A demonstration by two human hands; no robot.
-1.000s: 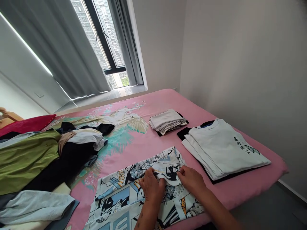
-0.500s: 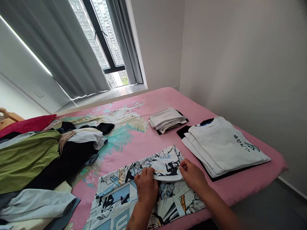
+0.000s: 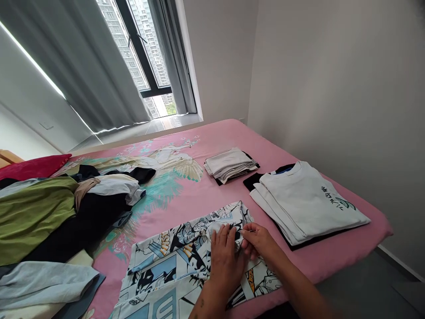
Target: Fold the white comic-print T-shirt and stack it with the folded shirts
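Printed garment: lies flat on the pink bed (image 3: 219,137) at the lower centre of the frame, the printed garment (image 3: 189,259) running off the bottom edge.
Fold so far: a band along its upper edge is turned over; the lower part lies spread out, so folding looks only partly done.
Left hand: the left hand (image 3: 226,254) rests palm down on the cloth, fingers extended, pressing rather than gripping.
Right hand: the right hand (image 3: 257,241) has thumb and fingers together, seemingly pinching the garment at the right end of the turned band.
Finished shirts: a stack of folded white shirts (image 3: 299,199), with black cloth beneath, sits at the right of the frame, neatly squared.
Finished small pieces: a low pile of folded cloths (image 3: 230,164) lies right of centre, just beyond the shirts.
Left to sort: a loose heap of clothes (image 3: 36,217) fills the lower left, green, black and pale pieces overlapping; how many is unclear.
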